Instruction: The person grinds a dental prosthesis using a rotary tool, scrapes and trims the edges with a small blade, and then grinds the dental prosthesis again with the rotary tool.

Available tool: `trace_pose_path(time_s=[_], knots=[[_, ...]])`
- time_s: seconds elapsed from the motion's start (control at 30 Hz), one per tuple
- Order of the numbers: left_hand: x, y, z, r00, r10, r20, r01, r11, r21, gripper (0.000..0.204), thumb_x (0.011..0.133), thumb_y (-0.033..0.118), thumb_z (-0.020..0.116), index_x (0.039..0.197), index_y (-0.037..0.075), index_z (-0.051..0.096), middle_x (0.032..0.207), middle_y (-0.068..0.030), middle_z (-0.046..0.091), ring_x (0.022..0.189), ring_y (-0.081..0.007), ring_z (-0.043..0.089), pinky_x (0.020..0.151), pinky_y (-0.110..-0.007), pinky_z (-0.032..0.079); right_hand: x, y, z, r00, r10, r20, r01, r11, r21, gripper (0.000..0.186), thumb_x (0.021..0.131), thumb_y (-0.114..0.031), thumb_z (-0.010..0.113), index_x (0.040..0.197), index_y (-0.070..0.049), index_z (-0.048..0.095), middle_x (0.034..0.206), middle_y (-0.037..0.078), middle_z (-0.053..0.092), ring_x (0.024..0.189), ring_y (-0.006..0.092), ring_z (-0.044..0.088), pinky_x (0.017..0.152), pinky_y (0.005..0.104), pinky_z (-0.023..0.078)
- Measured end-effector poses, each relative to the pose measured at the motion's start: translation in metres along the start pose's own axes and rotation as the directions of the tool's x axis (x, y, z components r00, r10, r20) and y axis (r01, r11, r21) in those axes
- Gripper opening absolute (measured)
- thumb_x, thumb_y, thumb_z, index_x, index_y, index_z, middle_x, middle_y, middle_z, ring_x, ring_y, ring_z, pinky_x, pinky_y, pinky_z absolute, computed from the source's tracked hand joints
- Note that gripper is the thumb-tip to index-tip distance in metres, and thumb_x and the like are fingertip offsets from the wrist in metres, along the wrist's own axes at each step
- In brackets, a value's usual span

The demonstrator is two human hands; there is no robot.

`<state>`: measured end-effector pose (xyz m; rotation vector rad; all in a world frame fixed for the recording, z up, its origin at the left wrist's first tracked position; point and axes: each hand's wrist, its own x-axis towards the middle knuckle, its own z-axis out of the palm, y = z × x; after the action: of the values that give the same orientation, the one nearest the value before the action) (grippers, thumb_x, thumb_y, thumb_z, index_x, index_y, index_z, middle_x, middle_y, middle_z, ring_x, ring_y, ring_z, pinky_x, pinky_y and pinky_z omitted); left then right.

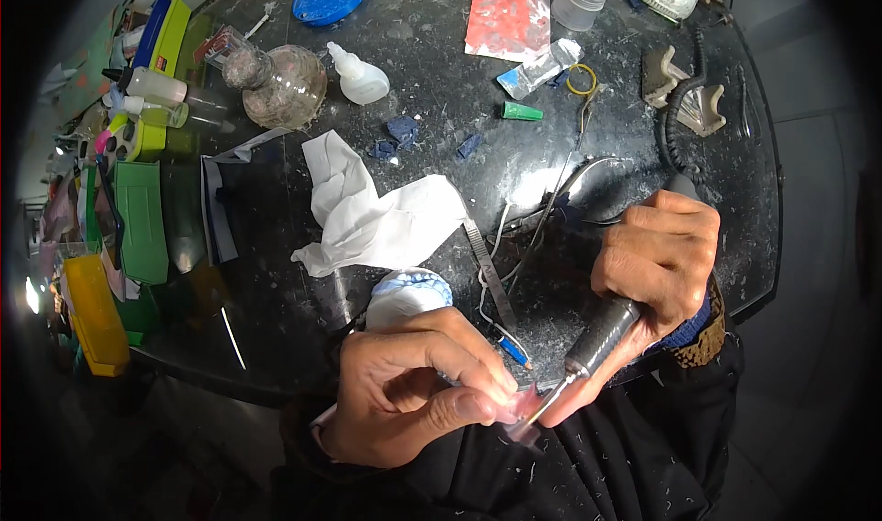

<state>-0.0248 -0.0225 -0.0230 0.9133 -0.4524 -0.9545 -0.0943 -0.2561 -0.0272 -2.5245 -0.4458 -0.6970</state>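
- From my head view, my left hand (413, 383), low and just left of centre in the frame, pinches a small pinkish, see-through piece (525, 411) between thumb and forefinger.
- That piece sits at the lower middle of the frame, above my dark clothing (588, 466); it is blurred, so I cannot tell its exact shape.
- My right hand (657, 254), right of centre, is curled around a black handpiece (602, 337), its slim metal tip slanting down and left to the pinkish piece.
- One finger of that hand reaches down behind the tip, close to the piece; whether it touches, I cannot tell.
- Pale shavings lie scattered over my clothing at the lower right.
- Just beyond my left hand is a rounded white thing with blue patterning (407, 287), partly hidden.
- On the dark counter (276, 328), a crumpled white cloth (386, 213) lies at the centre left, near a flat metal strip (489, 273).
- At the upper left stand a rounded glass vessel (287, 89) and a white squeeze bottle (358, 78).
- At the upper right, a coiled black cord (675, 135) crosses a pale, curved cast (706, 112).
- At the far left are a green bin (141, 218) and a yellow one (96, 314).
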Motion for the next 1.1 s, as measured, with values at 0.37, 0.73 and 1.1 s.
trace_pose_path(time_s=[0.37,0.73,1.1], knots=[[0.001,0.003,-0.001,0.999,-0.010,0.039,0.010,1.000,0.016,0.007,0.084,-0.003,0.066,0.088,-0.007,0.064,0.092,-0.0165,0.062,0.085,-0.0190,0.064,0.076,-0.029,0.053,0.001,0.002,-0.001,0.998,-0.024,0.053,0.023,1.000,0.016,0.074,0.028,-0.080,0.064,0.052,-0.014,0.043,0.049,-0.003,0.037,0.040,0.0119,0.038,0.043,0.0276,0.021],[-0.001,0.002,-0.005,0.999,-0.005,0.049,0.002,0.998,0.060,0.008,0.084,-0.002,0.066,0.090,-0.007,0.064,0.092,-0.0164,0.062,0.086,-0.0191,0.064,0.076,-0.029,0.054,0.004,0.008,0.010,0.999,-0.038,0.012,0.037,0.996,0.076,0.072,0.040,-0.082,0.062,0.052,-0.014,0.044,0.048,-0.003,0.036,0.039,0.0106,0.036,0.042,0.0272,0.019],[0.001,-0.001,0.001,0.999,0.039,-0.003,-0.038,0.995,0.096,0.014,0.087,0.006,0.064,0.082,-0.007,0.062,0.083,-0.0179,0.063,0.068,-0.0187,0.062,0.062,-0.025,0.051,0.001,0.006,0.013,0.999,-0.044,0.021,0.042,0.994,0.100,0.073,0.037,-0.082,0.063,0.053,-0.014,0.044,0.049,-0.003,0.036,0.039,0.0110,0.036,0.043,0.0273,0.019]])
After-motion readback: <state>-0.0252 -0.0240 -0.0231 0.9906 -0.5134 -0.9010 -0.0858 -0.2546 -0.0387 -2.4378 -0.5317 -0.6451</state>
